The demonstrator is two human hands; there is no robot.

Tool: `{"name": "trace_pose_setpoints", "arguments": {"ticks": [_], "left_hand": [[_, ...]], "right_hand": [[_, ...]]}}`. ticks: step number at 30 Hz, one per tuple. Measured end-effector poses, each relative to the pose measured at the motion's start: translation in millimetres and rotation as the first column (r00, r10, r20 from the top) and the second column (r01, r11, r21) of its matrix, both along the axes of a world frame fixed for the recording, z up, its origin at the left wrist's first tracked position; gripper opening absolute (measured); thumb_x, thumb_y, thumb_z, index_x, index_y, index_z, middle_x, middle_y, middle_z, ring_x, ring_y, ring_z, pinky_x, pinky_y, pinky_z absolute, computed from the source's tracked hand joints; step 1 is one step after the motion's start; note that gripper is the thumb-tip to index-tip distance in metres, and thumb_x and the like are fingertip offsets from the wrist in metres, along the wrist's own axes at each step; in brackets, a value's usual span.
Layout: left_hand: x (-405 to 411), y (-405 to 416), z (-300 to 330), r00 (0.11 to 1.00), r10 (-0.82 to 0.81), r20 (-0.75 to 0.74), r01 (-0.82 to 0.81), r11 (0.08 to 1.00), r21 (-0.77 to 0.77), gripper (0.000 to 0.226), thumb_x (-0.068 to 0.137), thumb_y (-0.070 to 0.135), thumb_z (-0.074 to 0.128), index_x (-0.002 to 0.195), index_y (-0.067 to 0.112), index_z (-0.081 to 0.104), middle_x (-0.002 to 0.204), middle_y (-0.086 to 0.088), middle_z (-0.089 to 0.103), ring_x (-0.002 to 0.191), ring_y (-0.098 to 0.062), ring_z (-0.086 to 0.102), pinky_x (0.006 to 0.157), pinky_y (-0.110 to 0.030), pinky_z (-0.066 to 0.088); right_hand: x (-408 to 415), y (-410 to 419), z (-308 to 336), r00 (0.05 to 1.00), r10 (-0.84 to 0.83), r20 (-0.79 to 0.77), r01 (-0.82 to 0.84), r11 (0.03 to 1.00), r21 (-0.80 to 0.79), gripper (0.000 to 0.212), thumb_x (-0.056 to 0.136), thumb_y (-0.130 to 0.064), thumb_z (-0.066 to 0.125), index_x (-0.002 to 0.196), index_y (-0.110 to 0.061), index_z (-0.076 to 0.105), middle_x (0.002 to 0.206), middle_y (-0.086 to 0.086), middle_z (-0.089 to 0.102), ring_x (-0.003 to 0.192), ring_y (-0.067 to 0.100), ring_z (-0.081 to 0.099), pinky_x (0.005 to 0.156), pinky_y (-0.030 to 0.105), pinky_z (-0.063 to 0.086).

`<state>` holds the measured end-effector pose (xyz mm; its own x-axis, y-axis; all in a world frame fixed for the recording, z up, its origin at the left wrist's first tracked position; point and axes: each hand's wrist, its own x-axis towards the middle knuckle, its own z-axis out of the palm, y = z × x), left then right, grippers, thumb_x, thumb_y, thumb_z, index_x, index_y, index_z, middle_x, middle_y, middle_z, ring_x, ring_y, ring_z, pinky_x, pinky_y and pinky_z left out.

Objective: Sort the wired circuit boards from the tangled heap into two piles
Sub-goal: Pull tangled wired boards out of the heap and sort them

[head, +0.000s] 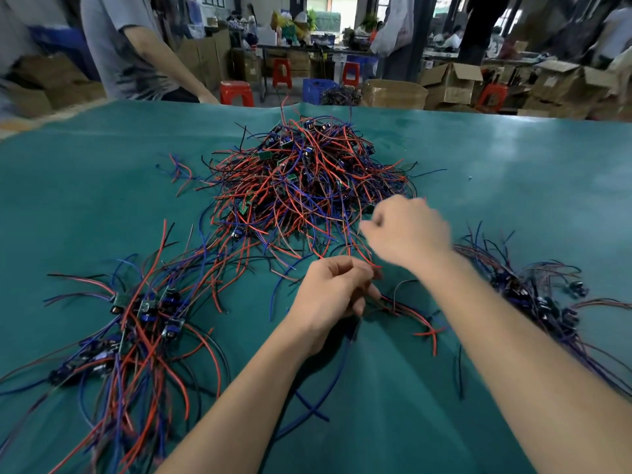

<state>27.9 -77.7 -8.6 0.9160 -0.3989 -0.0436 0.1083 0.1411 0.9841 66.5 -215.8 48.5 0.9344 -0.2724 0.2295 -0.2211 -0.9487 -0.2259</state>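
A tangled heap (307,186) of small circuit boards with red, blue and black wires lies in the middle of the green table. A sorted pile (143,323) spreads at the front left, and a darker pile (533,295) lies at the front right. My left hand (331,299) is curled round a bundle of wires (407,309) just in front of the heap; the board on them is hidden. My right hand (407,230), blurred, hovers at the heap's near right edge with its fingers curled; thin red wires run beside it, and a grip on them cannot be made out.
The green mat (513,186) covers the whole table. A person in a grey shirt (130,46) stands at the far left edge. Cardboard boxes (451,83), red stools (237,92) and a blue crate (319,88) lie beyond the far edge.
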Motion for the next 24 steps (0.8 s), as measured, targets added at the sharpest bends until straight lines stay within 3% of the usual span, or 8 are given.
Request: {"name": "trace_pose_setpoints", "arguments": {"ticks": [3, 7, 9, 11, 16, 19, 21, 24], "left_hand": [[2.0, 0.4, -1.3, 1.000, 0.011, -0.029, -0.013, 0.999, -0.048, 0.017, 0.096, 0.003, 0.051, 0.086, 0.005, 0.065, 0.062, -0.006, 0.063, 0.038, -0.007, 0.038, 0.037, -0.014, 0.027], [4.6, -0.8, -1.9, 0.998, 0.036, -0.052, -0.040, 0.997, -0.068, 0.017, 0.096, 0.000, 0.050, 0.089, 0.003, 0.065, 0.062, -0.007, 0.064, 0.038, -0.008, 0.037, 0.036, -0.013, 0.025], [5.2, -1.1, -1.5, 0.996, 0.047, -0.073, -0.053, 0.994, -0.091, 0.018, 0.096, 0.000, 0.048, 0.089, 0.003, 0.064, 0.061, -0.007, 0.064, 0.037, -0.008, 0.036, 0.035, -0.014, 0.024], [6.4, -0.6, -0.8, 0.994, 0.064, -0.086, -0.073, 0.992, -0.107, 0.020, 0.098, 0.004, 0.045, 0.094, -0.002, 0.064, 0.065, -0.012, 0.065, 0.036, -0.008, 0.034, 0.034, -0.015, 0.022], [9.5, -0.9, -0.2, 0.987, 0.074, -0.146, -0.096, 0.984, -0.149, 0.041, 0.105, 0.032, 0.043, 0.111, -0.003, 0.061, 0.071, -0.007, 0.071, 0.039, -0.010, 0.039, 0.036, -0.016, 0.022], [7.4, -1.1, -1.7, 0.992, 0.031, -0.122, -0.050, 0.986, -0.157, 0.040, 0.105, 0.028, 0.046, 0.111, -0.009, 0.061, 0.080, -0.012, 0.072, 0.060, -0.026, 0.046, 0.056, -0.030, 0.035], [5.1, -0.8, -3.2, 0.997, 0.030, -0.075, -0.041, 0.989, -0.142, 0.036, 0.105, 0.024, 0.046, 0.102, -0.006, 0.066, 0.077, -0.013, 0.070, 0.049, -0.020, 0.045, 0.049, -0.023, 0.035], [4.4, -0.3, -4.4, 0.998, 0.056, -0.013, -0.057, 0.993, -0.102, 0.032, 0.104, 0.021, 0.048, 0.092, -0.001, 0.069, 0.063, -0.009, 0.063, 0.038, -0.007, 0.035, 0.039, -0.018, 0.027]], "right_hand": [[33.7, 15.4, -17.0, 0.998, -0.021, -0.063, 0.031, 0.987, 0.161, 0.039, 0.100, -0.049, 0.055, 0.095, -0.013, 0.067, 0.113, 0.018, 0.066, 0.112, 0.040, 0.063, 0.084, 0.041, 0.049], [41.1, 2.1, -11.6, 0.999, 0.003, 0.053, -0.023, 0.924, 0.380, 0.031, 0.093, -0.033, 0.061, 0.079, -0.008, 0.072, 0.091, 0.016, 0.072, 0.095, 0.038, 0.067, 0.080, 0.037, 0.054], [24.1, -7.0, -4.0, 0.994, 0.018, 0.105, -0.073, 0.833, 0.548, 0.025, 0.088, -0.026, 0.066, 0.069, -0.015, 0.076, 0.073, 0.009, 0.073, 0.077, 0.030, 0.069, 0.075, 0.038, 0.056], [-5.8, -13.7, -0.8, 0.983, 0.054, 0.175, -0.160, 0.723, 0.673, 0.035, 0.085, -0.021, 0.068, 0.050, -0.019, 0.068, 0.046, -0.002, 0.057, 0.048, 0.015, 0.054, 0.057, 0.028, 0.042], [-78.9, -8.2, -4.5, 0.893, 0.432, 0.124, -0.377, 0.570, 0.730, 0.032, 0.079, -0.030, 0.069, 0.050, -0.016, 0.063, 0.047, 0.000, 0.055, 0.046, 0.009, 0.046, 0.051, 0.015, 0.036], [-92.5, 3.1, -17.6, 0.806, 0.589, 0.061, -0.425, 0.504, 0.751, 0.031, 0.077, -0.025, 0.068, 0.049, -0.013, 0.060, 0.049, 0.005, 0.055, 0.048, 0.011, 0.044, 0.054, 0.013, 0.034], [-94.5, 6.6, -25.9, 0.762, 0.647, -0.004, -0.435, 0.517, 0.737, 0.032, 0.076, -0.023, 0.067, 0.048, -0.012, 0.057, 0.049, 0.004, 0.053, 0.049, 0.010, 0.043, 0.058, 0.012, 0.034], [-94.5, 1.9, -30.4, 0.733, 0.678, -0.044, -0.419, 0.501, 0.757, 0.036, 0.081, -0.032, 0.069, 0.050, -0.017, 0.060, 0.050, 0.001, 0.058, 0.049, 0.010, 0.048, 0.057, 0.023, 0.038]]}}
